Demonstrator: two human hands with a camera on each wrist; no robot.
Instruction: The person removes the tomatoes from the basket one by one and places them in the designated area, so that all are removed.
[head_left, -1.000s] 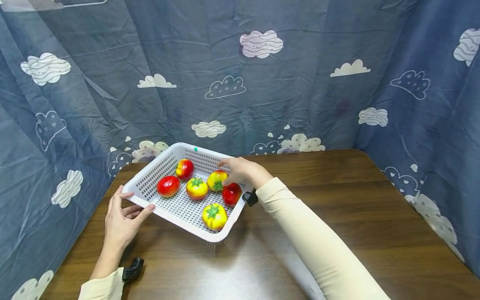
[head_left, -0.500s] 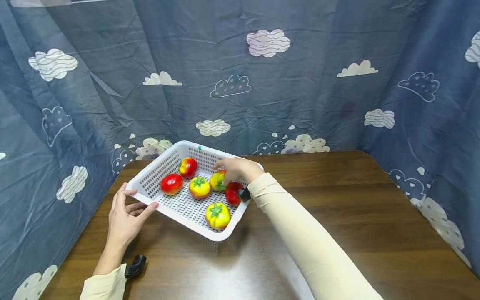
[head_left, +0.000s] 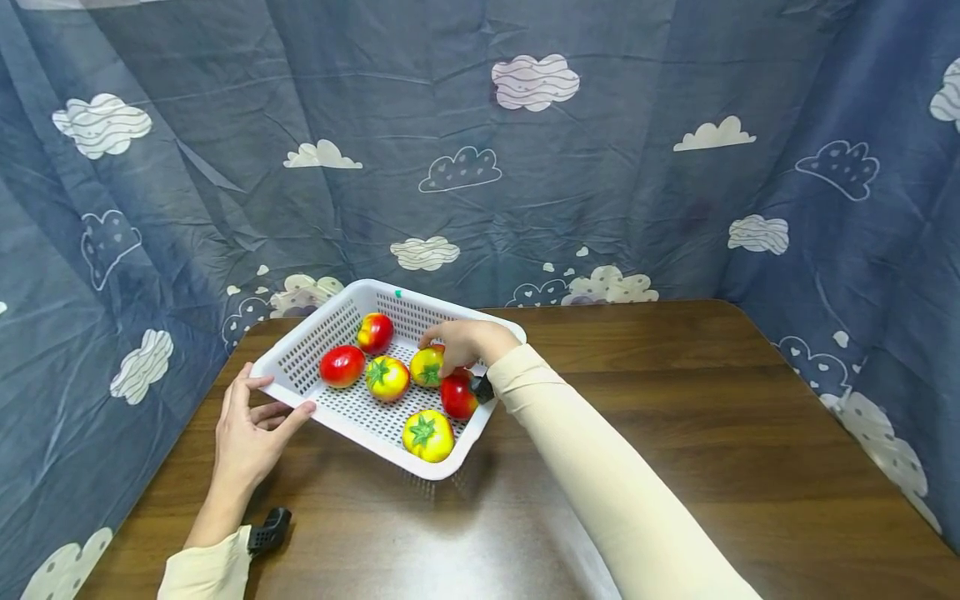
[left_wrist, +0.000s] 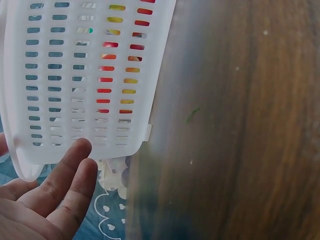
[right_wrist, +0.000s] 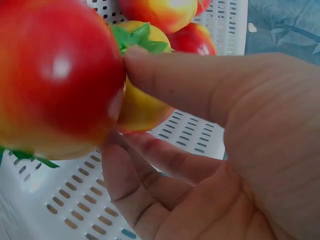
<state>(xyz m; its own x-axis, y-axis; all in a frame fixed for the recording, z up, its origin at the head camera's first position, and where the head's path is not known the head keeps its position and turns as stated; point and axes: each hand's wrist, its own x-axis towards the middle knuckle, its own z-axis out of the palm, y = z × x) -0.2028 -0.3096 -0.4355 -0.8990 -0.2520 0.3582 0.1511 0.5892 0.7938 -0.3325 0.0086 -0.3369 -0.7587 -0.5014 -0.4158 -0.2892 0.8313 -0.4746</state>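
In the head view, a white slotted plastic basket (head_left: pixel 352 430) stands on the table, holding several red and yellow tomatoes. My left hand (head_left: pixel 251 425) grips its near left corner; the left wrist view shows two fingers (left_wrist: pixel 65 177) against the basket's wall (left_wrist: pixel 42 95). Inside the basket, my right hand (head_left: pixel 468 337) holds a yellow tomato (head_left: pixel 426 367) with a green leafy top. Seen from the right wrist, the thumb (right_wrist: pixel 170 75) lies on that tomato (right_wrist: pixel 145 110) and fingertips reach beneath it. A redder tomato (right_wrist: pixel 55 75) sits close beside, partly covering the fingers.
Other tomatoes surround the held one: a yellow one (head_left: pixel 428 436) at the near corner, a red one (head_left: pixel 342 367) to the left. The brown wooden table (head_left: pixel 675 400) extends rightward. A blue cloud-patterned curtain (head_left: pixel 615 200) hangs behind and along the sides.
My right hand has come down and closed on the yellow tomato. Several tomatoes have shifted slightly left in the basket. The left hand keeps its place on the corner.
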